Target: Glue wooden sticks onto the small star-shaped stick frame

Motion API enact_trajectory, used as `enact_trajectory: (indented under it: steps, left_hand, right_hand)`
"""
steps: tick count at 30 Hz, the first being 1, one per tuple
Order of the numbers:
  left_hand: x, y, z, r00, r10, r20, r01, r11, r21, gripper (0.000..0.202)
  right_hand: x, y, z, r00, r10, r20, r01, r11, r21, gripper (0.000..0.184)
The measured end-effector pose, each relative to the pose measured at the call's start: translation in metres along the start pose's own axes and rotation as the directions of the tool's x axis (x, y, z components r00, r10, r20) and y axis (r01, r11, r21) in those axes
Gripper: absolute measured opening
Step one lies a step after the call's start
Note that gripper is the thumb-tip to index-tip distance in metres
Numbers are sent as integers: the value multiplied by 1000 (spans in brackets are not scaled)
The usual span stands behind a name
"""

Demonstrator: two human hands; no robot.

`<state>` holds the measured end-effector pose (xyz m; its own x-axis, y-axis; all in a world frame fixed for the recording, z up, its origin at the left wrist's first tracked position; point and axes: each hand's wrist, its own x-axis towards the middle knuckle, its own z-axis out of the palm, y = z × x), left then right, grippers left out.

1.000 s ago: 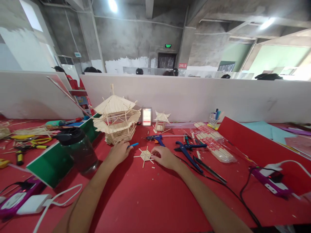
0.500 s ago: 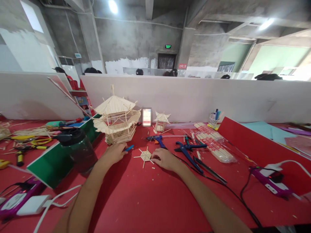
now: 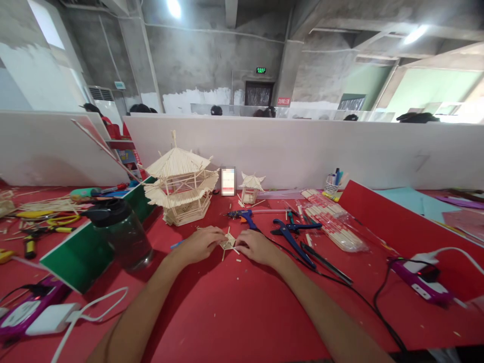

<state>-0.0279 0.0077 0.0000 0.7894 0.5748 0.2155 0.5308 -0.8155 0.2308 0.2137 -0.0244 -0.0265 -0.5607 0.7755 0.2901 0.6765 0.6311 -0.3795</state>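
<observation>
- Two bare hands of one person in head view, one on either side of a stick web (image 3: 228, 243), which lies on the red table (image 3: 234, 312) between them
- Left hand (image 3: 202, 243): fingers bent over the web's left side; cannot tell whether they close on a stick
- Right hand (image 3: 255, 246): thumb and fingertips near each other at the web's right edge; grip cannot be told
- Blue object (image 3: 175, 245) left of the left hand, partly hidden
- Glue gun (image 3: 246, 217) behind the right hand
- Large pavilion (image 3: 179, 186) behind the left hand; small pavilion (image 3: 250, 190) farther right
</observation>
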Motion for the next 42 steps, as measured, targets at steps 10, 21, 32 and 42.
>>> enact_trajectory:
  steps: [10,21,32,42]
  left_hand:
    - [5,0,6,994,-53,96,55,998,-26,58]
    - [5,5,4,994,-52,92,55,998,-33,56]
    - [6,26,-1,986,-159,-48,152,981,-125,32]
    - [11,30,9,983,-176,-54,166,974,-156,30]
  right_hand:
    - [0,-1,-3,1000,-8,28,6,999,51,9]
    - [-2,-1,-9,1000,-11,7,10,992,125,10]
    - [-2,-10,-16,994,0,-110,6,998,57,11]
    - [0,-8,-8,984,2,-180,0,1000,13,13]
